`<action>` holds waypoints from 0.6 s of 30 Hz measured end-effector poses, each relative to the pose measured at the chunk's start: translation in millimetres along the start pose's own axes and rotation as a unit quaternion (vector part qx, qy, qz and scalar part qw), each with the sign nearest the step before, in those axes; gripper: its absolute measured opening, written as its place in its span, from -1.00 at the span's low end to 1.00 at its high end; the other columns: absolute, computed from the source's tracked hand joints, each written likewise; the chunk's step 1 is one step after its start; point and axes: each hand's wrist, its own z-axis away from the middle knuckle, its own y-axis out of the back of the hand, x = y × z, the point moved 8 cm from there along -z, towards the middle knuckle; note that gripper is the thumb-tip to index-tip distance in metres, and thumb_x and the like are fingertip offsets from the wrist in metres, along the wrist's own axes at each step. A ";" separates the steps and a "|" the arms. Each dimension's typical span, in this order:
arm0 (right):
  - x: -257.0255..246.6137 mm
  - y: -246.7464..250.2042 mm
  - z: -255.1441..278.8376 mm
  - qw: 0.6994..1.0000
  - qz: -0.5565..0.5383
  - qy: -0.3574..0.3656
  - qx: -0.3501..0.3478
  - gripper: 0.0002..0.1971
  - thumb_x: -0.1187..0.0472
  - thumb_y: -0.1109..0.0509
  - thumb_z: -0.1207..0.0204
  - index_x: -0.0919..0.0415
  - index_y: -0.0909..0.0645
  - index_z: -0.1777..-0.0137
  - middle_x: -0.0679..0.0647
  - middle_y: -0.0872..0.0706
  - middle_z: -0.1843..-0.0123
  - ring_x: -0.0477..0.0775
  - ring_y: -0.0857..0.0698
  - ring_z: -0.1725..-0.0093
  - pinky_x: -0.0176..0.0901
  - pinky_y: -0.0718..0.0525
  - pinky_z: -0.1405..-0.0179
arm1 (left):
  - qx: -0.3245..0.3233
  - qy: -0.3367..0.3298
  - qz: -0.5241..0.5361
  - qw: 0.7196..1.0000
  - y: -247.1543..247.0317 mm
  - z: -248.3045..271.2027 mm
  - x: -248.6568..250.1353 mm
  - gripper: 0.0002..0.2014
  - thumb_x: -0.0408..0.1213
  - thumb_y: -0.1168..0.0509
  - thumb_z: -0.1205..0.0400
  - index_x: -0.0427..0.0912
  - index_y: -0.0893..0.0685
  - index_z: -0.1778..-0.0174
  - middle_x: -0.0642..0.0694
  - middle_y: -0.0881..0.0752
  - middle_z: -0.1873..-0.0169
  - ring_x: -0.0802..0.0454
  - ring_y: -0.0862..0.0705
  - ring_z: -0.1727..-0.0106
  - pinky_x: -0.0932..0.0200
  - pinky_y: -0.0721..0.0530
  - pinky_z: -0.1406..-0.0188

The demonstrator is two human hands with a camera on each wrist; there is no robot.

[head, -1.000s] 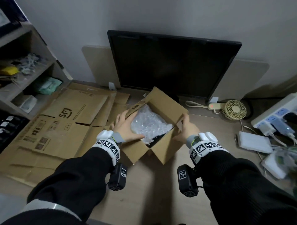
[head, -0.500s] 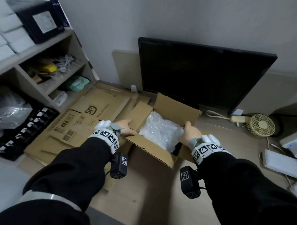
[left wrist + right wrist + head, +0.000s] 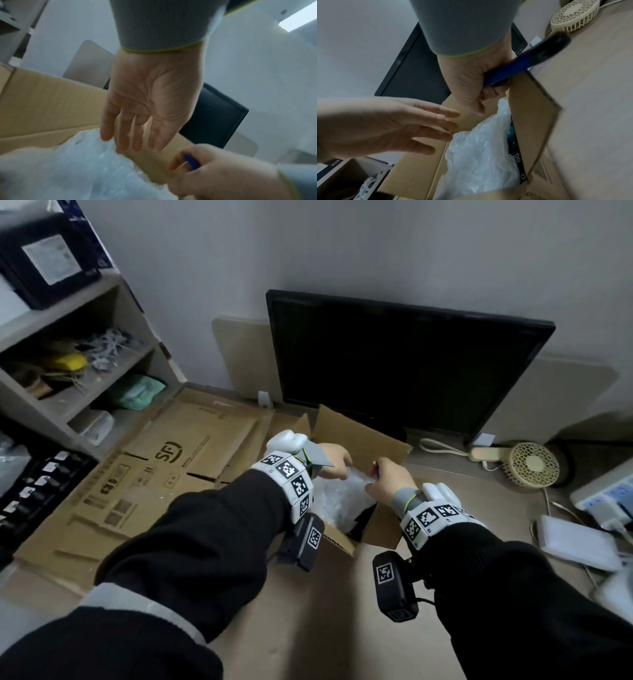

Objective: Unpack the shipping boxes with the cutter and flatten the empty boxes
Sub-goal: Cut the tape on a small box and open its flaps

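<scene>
An open cardboard box (image 3: 359,433) stands on the desk in front of the monitor, with clear bubble wrap (image 3: 337,501) and a dark item inside. My left hand (image 3: 334,462) hovers over the box with straight fingers (image 3: 130,135) above the bubble wrap (image 3: 77,169), holding nothing. My right hand (image 3: 387,479) is over the box's right side and grips a blue cutter (image 3: 513,67) with a black end. In the right wrist view the bubble wrap (image 3: 479,155) bulges beside the right flap (image 3: 534,108).
Flattened cardboard boxes (image 3: 144,474) lie on the left of the desk. A black monitor (image 3: 394,371) stands behind the box. A small fan (image 3: 531,463), a power strip (image 3: 603,498) and white devices sit at the right. Shelves (image 3: 68,364) rise at the left.
Both hands left the box flaps and came together over the bubble wrap. The left hand moved right from the left flap. The head view shifted.
</scene>
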 end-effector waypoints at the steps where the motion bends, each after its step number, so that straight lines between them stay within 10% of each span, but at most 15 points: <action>1: 6.4 1.6 0.1 1.000 0.005 -0.014 -0.005 -0.80 0.27 -0.37 -0.43 0.16 -0.48 -0.02 0.20 -0.67 -0.09 0.26 -0.65 -0.13 -0.17 -0.48 0.11 | -0.007 -0.013 -0.044 0.999 -4.8 -6.0 5.4 -0.51 -0.28 -0.19 -0.72 -0.20 -0.33 -0.61 -0.17 -0.48 -0.49 -0.09 -0.54 -0.38 0.15 -0.51 -0.13; 7: 32.7 6.8 5.3 0.999 -0.015 -0.036 0.004 -0.83 0.31 -0.38 -0.36 0.12 -0.49 0.09 0.15 -0.70 0.01 0.22 -0.68 -0.03 -0.19 -0.50 0.18 | -0.006 0.027 -0.090 0.996 -39.4 -54.7 -31.8 -0.30 -0.17 -0.43 -0.56 -0.02 -0.31 -0.62 -0.20 -0.28 -0.61 -0.23 -0.29 -0.60 -0.10 -0.28 -0.53; 13: 40.5 -4.1 10.3 0.999 -0.026 -0.026 -0.008 -0.70 0.24 -0.47 -0.36 0.00 -0.35 0.33 -0.01 -0.56 0.22 0.06 -0.54 0.16 -0.22 -0.40 0.26 | 0.024 0.047 -0.155 0.986 -54.4 -73.0 -55.1 0.11 0.14 -0.41 -0.47 0.05 0.29 -0.67 -0.25 0.35 -0.65 -0.31 0.34 -0.65 -0.32 0.19 -0.59; 18: 39.3 -8.4 3.3 0.998 -0.049 -0.023 -0.023 -0.83 0.29 -0.38 -0.37 0.06 -0.44 0.24 -0.01 -0.57 0.25 0.08 -0.58 0.17 -0.24 -0.44 0.25 | 0.021 0.065 -0.108 0.992 -51.3 -82.5 -66.9 0.36 0.37 -0.52 -0.13 -0.06 0.13 -0.68 -0.21 0.05 -0.67 -0.24 0.15 -0.68 -0.26 -0.07 -0.62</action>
